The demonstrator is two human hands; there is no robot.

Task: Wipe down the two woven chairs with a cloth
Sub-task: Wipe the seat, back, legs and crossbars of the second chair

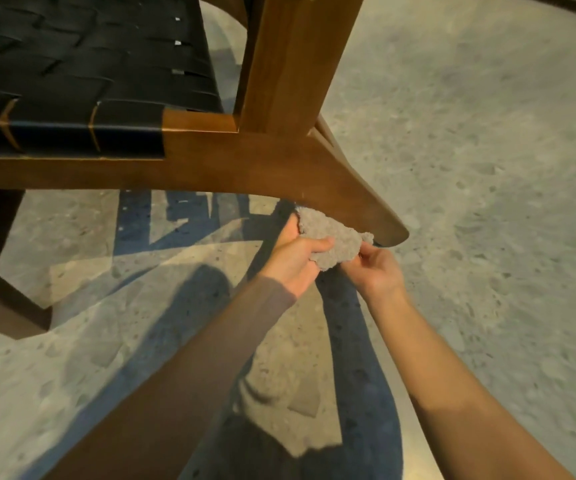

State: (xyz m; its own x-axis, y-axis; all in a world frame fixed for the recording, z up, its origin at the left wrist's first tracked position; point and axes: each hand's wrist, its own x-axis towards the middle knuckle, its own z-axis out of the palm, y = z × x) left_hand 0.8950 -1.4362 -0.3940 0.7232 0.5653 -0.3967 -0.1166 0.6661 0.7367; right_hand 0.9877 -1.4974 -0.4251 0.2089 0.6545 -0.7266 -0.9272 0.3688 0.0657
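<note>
the cloth (331,242) is bunched between both hands, just under the curved wooden leg of the woven chair (279,161); the left hand (295,261) grips its near side with curled fingers, the right hand (375,271) pinches its far edge; it looks soft, light and limp, so it is better to hold it as a wad in the palm.

Head view, looking steeply down, close to chair (210,157), floor (470,168)
</note>
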